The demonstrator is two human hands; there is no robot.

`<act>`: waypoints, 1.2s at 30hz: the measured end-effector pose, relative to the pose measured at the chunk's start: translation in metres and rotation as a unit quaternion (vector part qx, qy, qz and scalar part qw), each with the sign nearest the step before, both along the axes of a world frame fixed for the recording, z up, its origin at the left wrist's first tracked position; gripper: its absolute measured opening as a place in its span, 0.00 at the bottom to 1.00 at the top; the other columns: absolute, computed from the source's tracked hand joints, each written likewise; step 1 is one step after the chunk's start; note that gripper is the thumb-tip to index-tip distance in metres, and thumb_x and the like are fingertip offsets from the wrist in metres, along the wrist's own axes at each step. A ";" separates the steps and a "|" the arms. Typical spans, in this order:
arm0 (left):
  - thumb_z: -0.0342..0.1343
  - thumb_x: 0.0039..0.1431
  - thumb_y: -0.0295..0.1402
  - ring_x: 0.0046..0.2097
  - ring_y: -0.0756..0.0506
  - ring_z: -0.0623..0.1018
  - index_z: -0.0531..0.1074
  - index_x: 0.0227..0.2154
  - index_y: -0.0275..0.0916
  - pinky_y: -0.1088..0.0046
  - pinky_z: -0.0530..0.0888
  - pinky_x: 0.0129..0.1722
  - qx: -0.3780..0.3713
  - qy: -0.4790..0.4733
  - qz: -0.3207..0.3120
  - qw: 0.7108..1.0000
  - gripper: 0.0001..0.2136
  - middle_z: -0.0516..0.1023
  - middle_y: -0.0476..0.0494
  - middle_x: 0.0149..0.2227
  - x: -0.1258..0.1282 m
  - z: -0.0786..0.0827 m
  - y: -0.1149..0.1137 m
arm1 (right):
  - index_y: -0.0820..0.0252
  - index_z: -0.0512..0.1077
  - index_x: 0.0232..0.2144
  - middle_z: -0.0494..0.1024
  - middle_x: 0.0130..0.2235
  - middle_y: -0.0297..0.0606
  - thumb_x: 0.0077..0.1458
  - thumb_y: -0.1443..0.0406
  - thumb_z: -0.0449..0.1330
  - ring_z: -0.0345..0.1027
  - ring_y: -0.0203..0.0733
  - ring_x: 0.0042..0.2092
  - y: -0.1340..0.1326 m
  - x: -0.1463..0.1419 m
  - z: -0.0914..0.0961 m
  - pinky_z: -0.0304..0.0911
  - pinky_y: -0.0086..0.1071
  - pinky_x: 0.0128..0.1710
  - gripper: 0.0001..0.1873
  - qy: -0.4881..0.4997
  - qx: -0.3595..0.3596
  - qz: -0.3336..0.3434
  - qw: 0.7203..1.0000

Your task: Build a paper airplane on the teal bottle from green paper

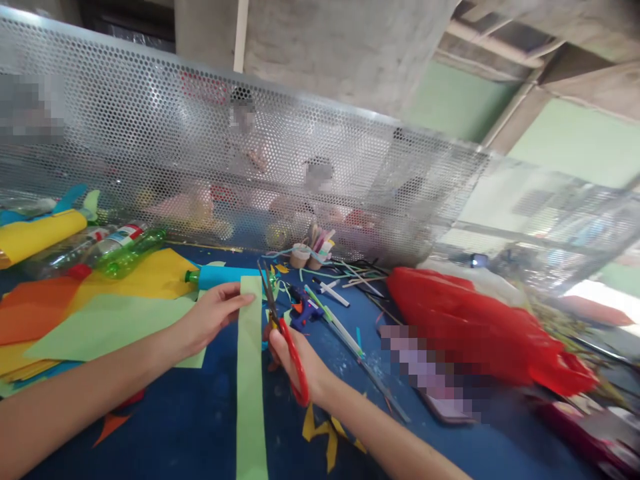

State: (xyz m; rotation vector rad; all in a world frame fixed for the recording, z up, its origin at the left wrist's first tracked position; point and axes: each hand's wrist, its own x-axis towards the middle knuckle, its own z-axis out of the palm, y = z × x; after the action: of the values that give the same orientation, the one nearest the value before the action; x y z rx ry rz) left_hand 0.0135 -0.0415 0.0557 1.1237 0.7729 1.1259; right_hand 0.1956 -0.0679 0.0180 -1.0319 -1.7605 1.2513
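Perforated metal screen (pixel 150 127) borders the blue table's (pixel 185 427) far edge. Left hand (pixel 215 313) pinches the green strip (pixel 251 393), stretching toward the near edge; right hand (pixel 313 369) grips red scissors (pixel 272 303). For neat cutting, better hold the strip taut.

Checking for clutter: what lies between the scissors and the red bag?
In the head view, a blue glue gun, thin sticks and pen-like tubes lie between the scissors and the red bag.

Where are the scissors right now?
Head view, near centre: the red-handled scissors are in the right hand, blades pointing up, just right of the light-green paper strip.
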 end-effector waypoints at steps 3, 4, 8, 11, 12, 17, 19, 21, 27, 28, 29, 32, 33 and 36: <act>0.61 0.48 0.37 0.36 0.45 0.78 0.75 0.36 0.39 0.71 0.74 0.37 -0.010 0.017 0.006 1.000 0.12 0.80 0.45 0.37 0.001 -0.001 -0.002 | 0.59 0.63 0.29 0.59 0.25 0.31 0.54 0.46 0.50 0.55 0.35 0.27 -0.004 -0.001 0.004 0.61 0.30 0.26 0.22 -0.014 0.016 0.000 1.000; 0.61 0.48 0.37 0.36 0.45 0.78 0.75 0.37 0.39 0.72 0.74 0.36 -0.012 0.021 0.006 1.000 0.12 0.80 0.45 0.37 0.001 -0.002 -0.002 | 0.59 0.64 0.29 0.60 0.26 0.31 0.54 0.46 0.50 0.55 0.35 0.28 -0.005 -0.001 0.005 0.60 0.30 0.26 0.22 -0.016 0.021 -0.002 1.000; 0.61 0.48 0.39 0.33 0.46 0.78 0.74 0.41 0.41 0.73 0.74 0.32 -0.026 0.031 -0.005 0.999 0.16 0.80 0.46 0.36 0.003 -0.004 -0.005 | 0.58 0.63 0.29 0.60 0.27 0.31 0.52 0.45 0.51 0.55 0.35 0.27 -0.008 -0.003 0.003 0.60 0.29 0.25 0.22 0.015 0.028 -0.009 0.999; 0.61 0.48 0.40 0.31 0.46 0.78 0.74 0.41 0.40 0.73 0.73 0.30 -0.038 0.048 -0.009 0.998 0.17 0.80 0.45 0.34 0.005 -0.005 -0.006 | 0.58 0.62 0.28 0.58 0.22 0.28 0.51 0.42 0.50 0.53 0.33 0.23 -0.004 -0.006 -0.004 0.61 0.29 0.23 0.25 0.115 -0.013 -0.029 0.993; 0.61 0.48 0.41 0.30 0.46 0.78 0.74 0.40 0.39 0.73 0.73 0.29 -0.042 0.055 -0.012 0.998 0.17 0.80 0.45 0.33 0.005 -0.005 -0.006 | 0.58 0.63 0.28 0.58 0.20 0.28 0.51 0.41 0.49 0.52 0.33 0.22 -0.002 -0.006 -0.006 0.61 0.30 0.23 0.26 0.153 -0.030 -0.034 0.987; 0.61 0.47 0.41 0.32 0.45 0.78 0.74 0.40 0.38 0.72 0.74 0.31 -0.058 0.058 -0.007 0.997 0.17 0.80 0.44 0.34 0.005 -0.013 -0.004 | 0.58 0.62 0.25 0.59 0.18 0.27 0.46 0.37 0.48 0.53 0.31 0.19 0.009 -0.007 -0.011 0.58 0.27 0.19 0.30 0.249 -0.116 -0.038 0.961; 0.61 0.47 0.41 0.33 0.45 0.78 0.73 0.41 0.39 0.71 0.74 0.33 -0.068 0.056 0.013 0.996 0.18 0.80 0.45 0.35 0.006 -0.020 -0.002 | 0.58 0.61 0.24 0.59 0.16 0.26 0.46 0.36 0.47 0.53 0.31 0.18 0.013 -0.007 -0.011 0.57 0.26 0.18 0.31 0.259 -0.135 -0.040 0.955; 0.61 0.47 0.42 0.33 0.45 0.77 0.72 0.40 0.39 0.72 0.74 0.32 -0.070 0.058 0.031 0.995 0.18 0.79 0.45 0.35 0.007 -0.029 -0.001 | 0.58 0.61 0.23 0.58 0.15 0.26 0.46 0.35 0.45 0.53 0.31 0.17 0.016 -0.006 -0.012 0.57 0.26 0.18 0.32 0.267 -0.141 -0.039 0.953; 0.59 0.48 0.42 0.29 0.46 0.75 0.71 0.36 0.38 0.72 0.72 0.29 -0.019 0.093 0.034 0.995 0.15 0.78 0.47 0.30 0.008 -0.045 -0.002 | 0.59 0.62 0.22 0.59 0.14 0.26 0.44 0.34 0.45 0.54 0.31 0.17 0.020 -0.005 -0.012 0.56 0.26 0.17 0.34 0.275 -0.160 -0.043 0.947; 0.59 0.48 0.42 0.29 0.46 0.75 0.71 0.35 0.38 0.72 0.72 0.30 -0.011 0.097 0.033 0.995 0.14 0.78 0.47 0.30 0.008 -0.046 -0.002 | 0.59 0.62 0.21 0.59 0.14 0.26 0.44 0.34 0.46 0.55 0.31 0.17 0.021 -0.005 -0.012 0.56 0.26 0.17 0.34 0.276 -0.159 -0.043 0.947; 0.59 0.48 0.41 0.29 0.46 0.75 0.70 0.35 0.38 0.72 0.71 0.30 -0.006 0.101 0.034 0.994 0.14 0.78 0.48 0.30 0.008 -0.047 -0.002 | 0.59 0.62 0.21 0.60 0.14 0.26 0.43 0.34 0.46 0.55 0.31 0.16 0.021 -0.005 -0.013 0.56 0.26 0.17 0.34 0.277 -0.159 -0.043 0.947; 0.59 0.48 0.42 0.29 0.46 0.75 0.70 0.33 0.38 0.72 0.71 0.29 -0.001 0.109 0.037 0.993 0.13 0.77 0.48 0.29 0.008 -0.046 -0.003 | 0.60 0.62 0.21 0.60 0.13 0.26 0.42 0.34 0.46 0.55 0.31 0.16 0.022 -0.005 -0.014 0.57 0.26 0.17 0.34 0.277 -0.166 -0.045 0.945; 0.59 0.48 0.42 0.29 0.46 0.74 0.69 0.33 0.38 0.71 0.71 0.29 0.000 0.111 0.035 0.993 0.13 0.77 0.48 0.29 0.008 -0.046 -0.003 | 0.60 0.62 0.21 0.61 0.13 0.27 0.43 0.34 0.46 0.55 0.31 0.16 0.022 -0.005 -0.014 0.57 0.26 0.17 0.34 0.276 -0.166 -0.047 0.946; 0.58 0.48 0.42 0.29 0.45 0.74 0.69 0.32 0.38 0.71 0.71 0.29 0.001 0.119 0.024 0.993 0.13 0.77 0.48 0.28 0.008 -0.046 -0.004 | 0.60 0.62 0.21 0.61 0.13 0.27 0.44 0.35 0.46 0.55 0.31 0.16 0.021 -0.005 -0.013 0.57 0.26 0.17 0.34 0.272 -0.161 -0.046 0.948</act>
State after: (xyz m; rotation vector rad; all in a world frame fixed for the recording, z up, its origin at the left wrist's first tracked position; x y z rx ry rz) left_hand 0.0217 -0.0454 0.0102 1.2617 0.9880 1.0442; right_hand 0.1907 -0.0464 0.0047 -0.8219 -1.0989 1.6111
